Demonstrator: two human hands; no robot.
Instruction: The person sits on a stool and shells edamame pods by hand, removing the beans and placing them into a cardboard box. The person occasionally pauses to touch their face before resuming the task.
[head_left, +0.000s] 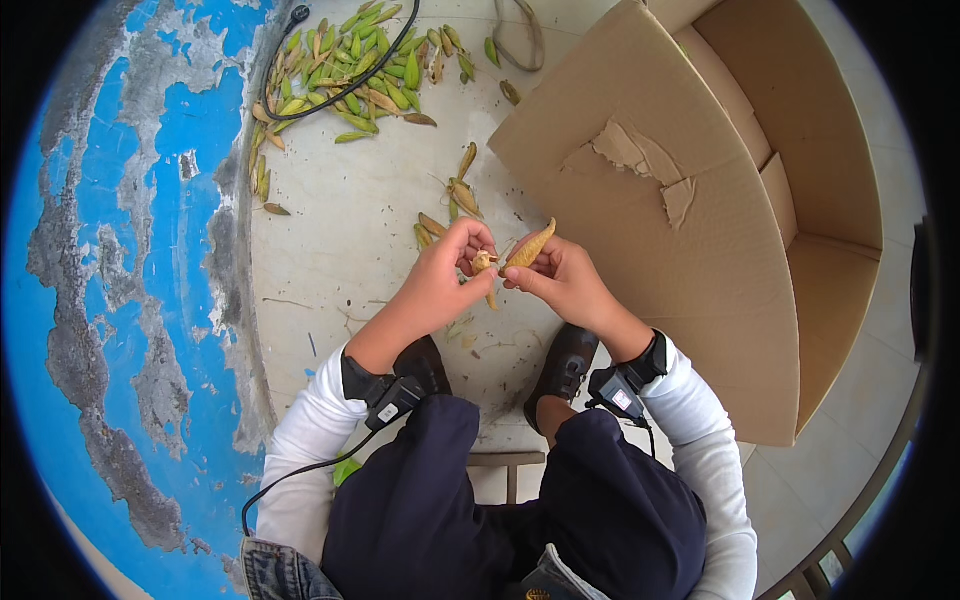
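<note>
My left hand (455, 268) pinches a pale dried pod (482, 262) between thumb and fingers. Close beside it, my right hand (559, 271) grips a yellow-brown dried pod (531, 249), its pointed tip angled up and to the right. The two hands almost meet over the floor in front of my knees. Just beyond my left fingers lie a few brown and yellowish pods (464, 196). A large heap of green and browning pods (352, 71) is spread on the floor farther off.
At the right stands a big open cardboard box (675, 247) with a torn patch on its side. A wall of peeling blue paint (187, 127) runs along the left. Across the heap curves a black cable (352, 90). A looped strap (536, 45) lies near the box.
</note>
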